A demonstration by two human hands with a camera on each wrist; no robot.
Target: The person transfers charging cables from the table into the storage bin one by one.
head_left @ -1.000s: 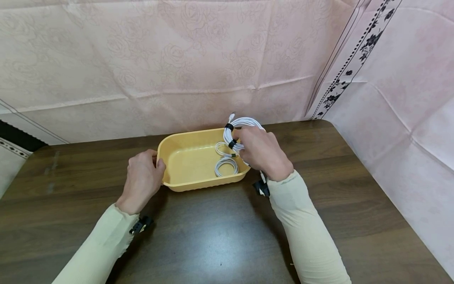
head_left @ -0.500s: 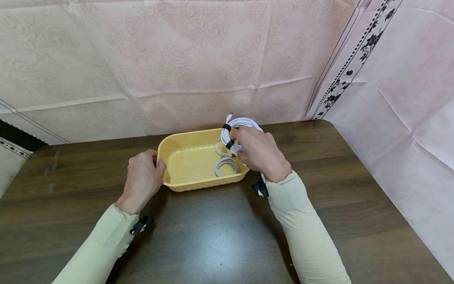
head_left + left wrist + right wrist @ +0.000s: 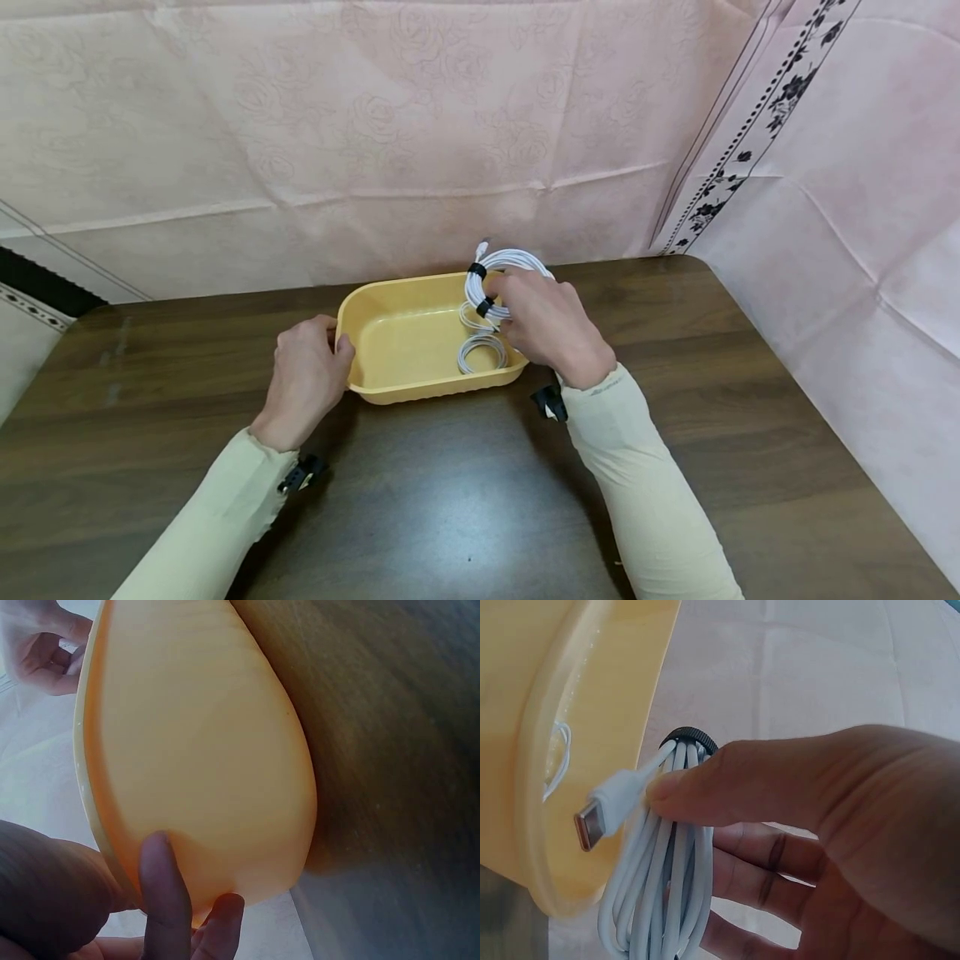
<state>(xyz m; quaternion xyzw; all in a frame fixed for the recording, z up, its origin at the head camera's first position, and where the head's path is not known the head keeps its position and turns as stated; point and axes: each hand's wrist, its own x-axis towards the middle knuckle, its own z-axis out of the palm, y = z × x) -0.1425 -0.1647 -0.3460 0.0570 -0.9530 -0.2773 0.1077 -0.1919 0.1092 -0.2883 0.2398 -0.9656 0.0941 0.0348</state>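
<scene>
One yellow tray (image 3: 390, 333) on one dark wooden surface (image 3: 465, 492). Three coils of white cable in all: one large coil (image 3: 487, 279), bound by two black ties (image 3: 477, 270), pinched in the right hand (image 3: 543, 321) above the tray's far right corner; two small coils (image 3: 482, 354) lying inside the tray, one nearer, one partly hidden behind the large one. One USB plug (image 3: 604, 814) showing on the large coil in the right wrist view. Two hands: the left hand (image 3: 303, 375) gripping the tray's left end. Two pale sleeves (image 3: 645, 483). Two black wrist mounts (image 3: 550, 402), one per arm.
</scene>
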